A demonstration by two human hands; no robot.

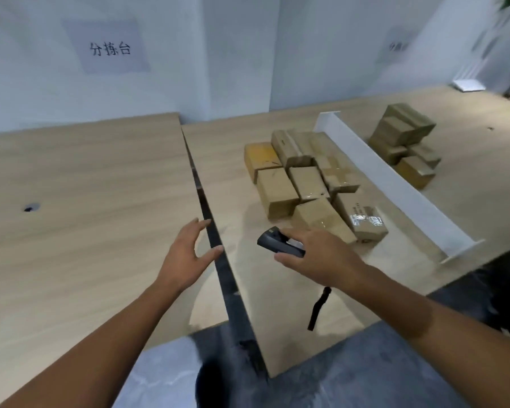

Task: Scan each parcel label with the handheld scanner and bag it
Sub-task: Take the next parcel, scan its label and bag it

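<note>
My right hand (321,257) grips a dark grey handheld scanner (277,244), its nose pointing left; a black wrist strap (318,307) dangles below my wrist. Just beyond that hand lies a cluster of several brown cardboard parcels (304,178) on the right table; the nearest one (362,216) shows a taped label with a code. My left hand (186,254) hovers open, fingers spread, over the gap between the two tables, holding nothing. No bag is visible.
Two wooden tables (86,201) meet at a dark gap (218,260). A white divider rail (395,178) runs diagonally right of the parcels, with a second stack of parcels (404,142) behind it. On the back wall hangs a paper sign (109,48).
</note>
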